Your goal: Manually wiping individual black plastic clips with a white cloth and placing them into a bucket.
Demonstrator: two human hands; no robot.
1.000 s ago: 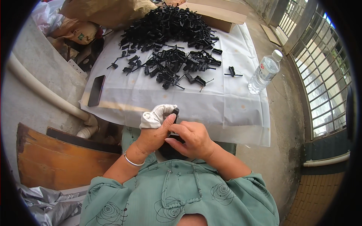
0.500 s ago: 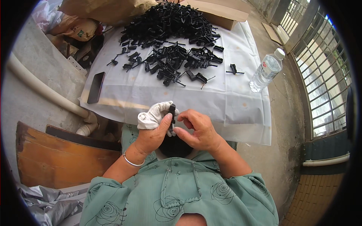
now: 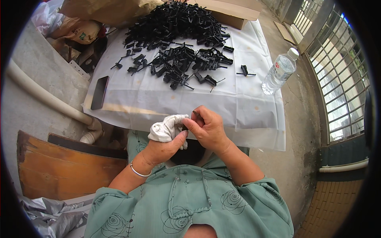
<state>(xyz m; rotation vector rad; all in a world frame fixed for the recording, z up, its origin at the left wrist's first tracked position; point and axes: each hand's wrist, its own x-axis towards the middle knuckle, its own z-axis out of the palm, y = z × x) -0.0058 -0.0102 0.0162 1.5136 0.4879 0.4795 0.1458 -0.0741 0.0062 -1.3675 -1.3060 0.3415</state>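
At the table's near edge my two hands meet in front of my body. A white glove [image 3: 163, 130] covers the fingers of my left hand [image 3: 168, 146], while its thumb is bare. That hand is closed round a small black plastic part [image 3: 185, 128], mostly hidden by the fingers. My bare right hand [image 3: 208, 129] is pinched at the part's upper end, thumb against the left thumb. A small dark bit shows at its curled forefinger; I cannot make out its kind. Beyond lie many similar black plastic parts [image 3: 178, 23] with thin rods, heaped on the table.
A white plastic sheet [image 3: 135, 93] covers the table. On it are a phone [image 3: 99, 93] at left, a water bottle [image 3: 280, 71] at right and a lone black part [image 3: 245, 70]. A cardboard box [image 3: 234, 18] stands behind. Below my hands is a dark round container [image 3: 188, 152].
My right hand has moved up and closed its thumb and forefinger at the part. My left hand has turned, so the part, upright and plainly visible before, is now mostly hidden.
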